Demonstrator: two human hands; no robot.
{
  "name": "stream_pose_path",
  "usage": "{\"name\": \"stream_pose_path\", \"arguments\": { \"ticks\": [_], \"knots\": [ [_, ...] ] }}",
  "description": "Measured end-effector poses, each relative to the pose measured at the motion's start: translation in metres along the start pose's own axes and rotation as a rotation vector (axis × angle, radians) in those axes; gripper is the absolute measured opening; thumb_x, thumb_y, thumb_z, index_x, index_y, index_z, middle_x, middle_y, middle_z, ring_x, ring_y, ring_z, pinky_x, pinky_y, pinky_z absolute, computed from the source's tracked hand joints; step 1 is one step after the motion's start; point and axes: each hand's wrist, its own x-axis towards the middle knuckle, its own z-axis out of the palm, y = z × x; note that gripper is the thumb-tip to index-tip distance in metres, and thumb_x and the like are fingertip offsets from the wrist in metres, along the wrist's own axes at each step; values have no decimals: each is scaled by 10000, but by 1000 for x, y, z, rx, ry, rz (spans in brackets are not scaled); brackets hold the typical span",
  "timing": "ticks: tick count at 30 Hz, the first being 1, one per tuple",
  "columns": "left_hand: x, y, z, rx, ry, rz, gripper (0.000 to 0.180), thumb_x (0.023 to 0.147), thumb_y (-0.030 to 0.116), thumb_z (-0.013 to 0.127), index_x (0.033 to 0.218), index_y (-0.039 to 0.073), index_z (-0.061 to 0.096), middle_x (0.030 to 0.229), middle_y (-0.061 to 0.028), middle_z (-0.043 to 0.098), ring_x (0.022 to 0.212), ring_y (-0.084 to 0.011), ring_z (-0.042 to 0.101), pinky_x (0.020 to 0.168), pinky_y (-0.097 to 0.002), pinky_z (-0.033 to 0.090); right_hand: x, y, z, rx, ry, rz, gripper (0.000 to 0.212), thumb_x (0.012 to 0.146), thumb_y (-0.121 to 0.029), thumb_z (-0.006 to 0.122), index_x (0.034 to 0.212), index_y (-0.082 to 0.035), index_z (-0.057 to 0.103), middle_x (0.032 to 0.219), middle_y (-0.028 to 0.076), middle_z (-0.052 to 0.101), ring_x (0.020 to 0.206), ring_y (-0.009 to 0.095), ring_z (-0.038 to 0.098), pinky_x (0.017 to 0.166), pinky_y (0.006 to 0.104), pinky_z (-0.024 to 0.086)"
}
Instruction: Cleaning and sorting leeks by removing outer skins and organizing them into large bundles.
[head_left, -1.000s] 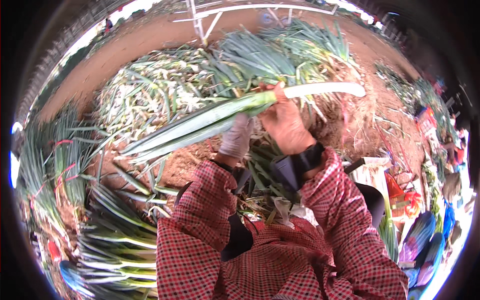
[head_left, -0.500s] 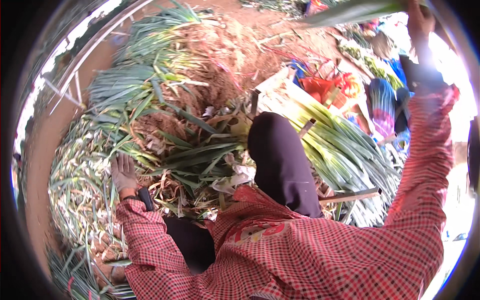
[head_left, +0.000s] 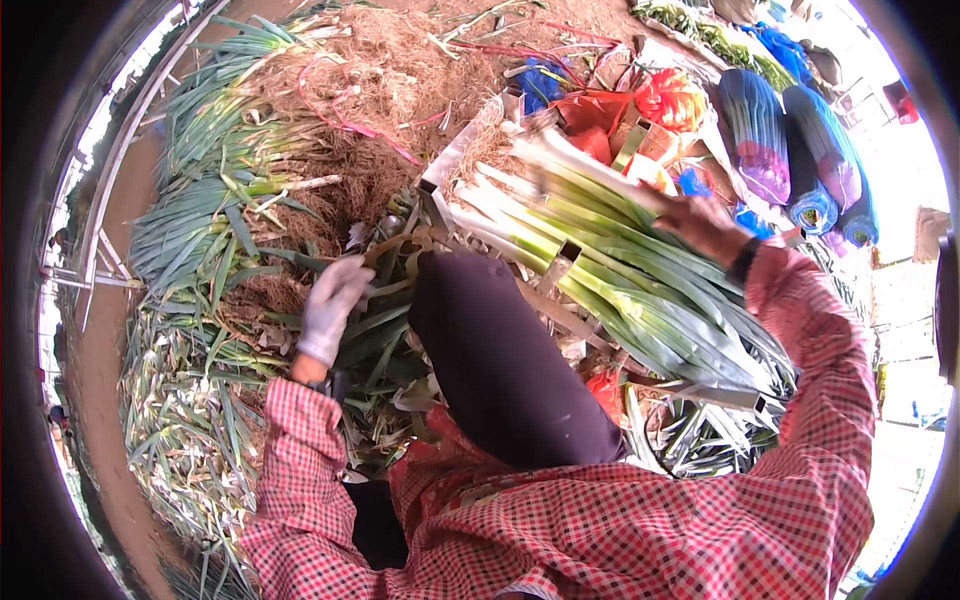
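Observation:
My right hand [head_left: 705, 228] is closed round a leek [head_left: 590, 168], whose white stem and roots point to the far left and are smeared by motion. It lies over the right side of a stack of leeks [head_left: 640, 290], white ends away and green leaves toward me. A frame with short metal posts [head_left: 562, 262] cradles that stack. Left of my knee, my left hand [head_left: 332, 308] in a pale glove hovers over loose leek leaves [head_left: 375, 335]. Its fingers are loosely bent and apart, with nothing visible in them.
Heaps of untrimmed leeks [head_left: 190, 235] with brown roots [head_left: 350, 110] line the left. Leaf scraps [head_left: 185, 430] cover the near-left ground. Beyond the frame lie orange netting [head_left: 670, 100], pink cord [head_left: 365, 130] and blue-wrapped bundles [head_left: 755, 130]. My raised knee [head_left: 490, 350] stands between my hands.
My right hand has come down from the upper right to the stack with a leek. My left hand has lifted off the leaf heap and moved right and away. The view has turned.

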Motion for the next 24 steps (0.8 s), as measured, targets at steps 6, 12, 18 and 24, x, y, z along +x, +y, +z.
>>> {"name": "stream_pose_path", "arguments": {
  "ticks": [6, 12, 18, 24],
  "knots": [
    [135, 7, 97, -27, -388, 59, 291, 821, 138, 571, 1079, 17, 512, 877, -57, 590, 737, -107, 557, 634, -220, 455, 73, -51, 74, -114, -147, -48, 686, 823, -389, 504, 1372, -211, 134, 692, 154, 563, 559, 289, 578, 503, 400, 437],
    [232, 2, 202, 463, -509, -510, 150, 828, 124, 515, 912, 9, 564, 700, -57, 581, 497, -146, 537, 482, -235, 465, 87, -50, 109, -264, -148, 0, 609, 804, -95, 425, 1356, -70, 169, 718, 173, 581, 571, 276, 595, 500, 381, 473],
    [348, -195, 132, 498, -205, -326, 115, 837, 136, 503, 881, 45, 558, 727, -104, 607, 524, -208, 599, 420, -292, 504, 129, -125, 91, -211, -22, -201, 606, 775, -103, 449, 1335, -35, 227, 682, 140, 554, 532, 246, 572, 480, 354, 470],
    [315, -96, 262, -315, -23, -855, 84, 849, 129, 482, 831, 77, 545, 700, -81, 611, 495, -216, 593, 383, -292, 497, 51, -43, 81, -266, -146, -78, 627, 731, -91, 494, 1315, -22, 274, 939, 151, 497, 802, 222, 540, 625, 323, 486]
  ]
}}
